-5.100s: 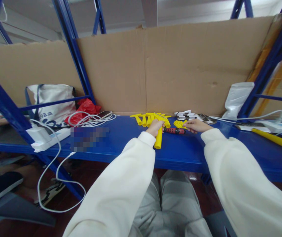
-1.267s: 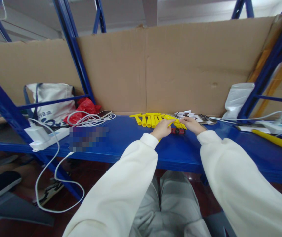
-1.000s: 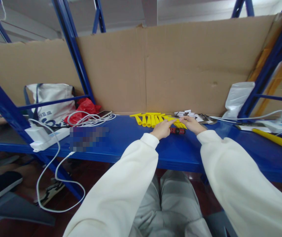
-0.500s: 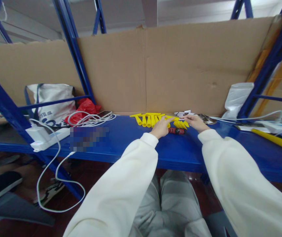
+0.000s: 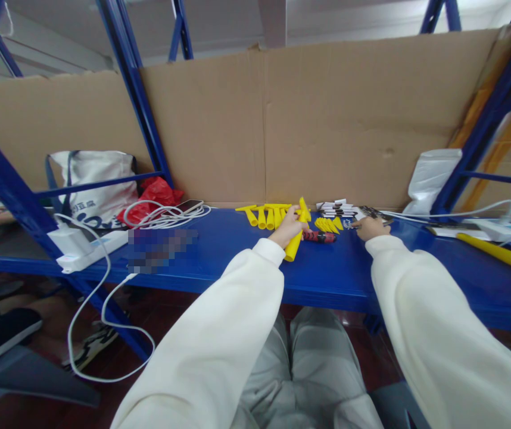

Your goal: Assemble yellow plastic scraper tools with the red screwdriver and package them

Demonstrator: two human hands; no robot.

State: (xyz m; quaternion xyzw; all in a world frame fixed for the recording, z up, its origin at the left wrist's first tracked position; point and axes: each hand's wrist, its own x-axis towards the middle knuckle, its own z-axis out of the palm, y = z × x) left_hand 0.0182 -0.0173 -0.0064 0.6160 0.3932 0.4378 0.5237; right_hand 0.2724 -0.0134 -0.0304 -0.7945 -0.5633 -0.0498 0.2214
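One yellow T-shaped piece (image 5: 293, 247) is held in the left hand (image 5: 289, 229), the fingers closed around its stem, the wide open end pointed toward the wearer and the crossbar raised and tilted away. By the right hand (image 5: 370, 228), small silvery bits (image 5: 347, 224) are almost touched at the fingertips; whether anything is pinched there, and how far the fingers are parted, cannot be told. Between the hands, a red-and-black tool (image 5: 320, 237) is laid flat on the blue shelf (image 5: 233, 256), with small yellow wedges (image 5: 324, 224) lined up just behind it. Beyond the left hand, more yellow T-pieces (image 5: 270, 217) are set in a row (their far end is partly hidden by the hand). White packets (image 5: 336, 208) are stacked behind the wedges, and a dark printed sheet (image 5: 371, 213) is placed behind the right hand. Farther left, coiled white cable (image 5: 170, 217) is heaped by a red plastic bag (image 5: 159, 193) and a cloth bag (image 5: 99, 185). Farther right, a white pouch (image 5: 432, 179) is leaned near the frame, and the whole shelf is backed by cardboard (image 5: 349, 119)
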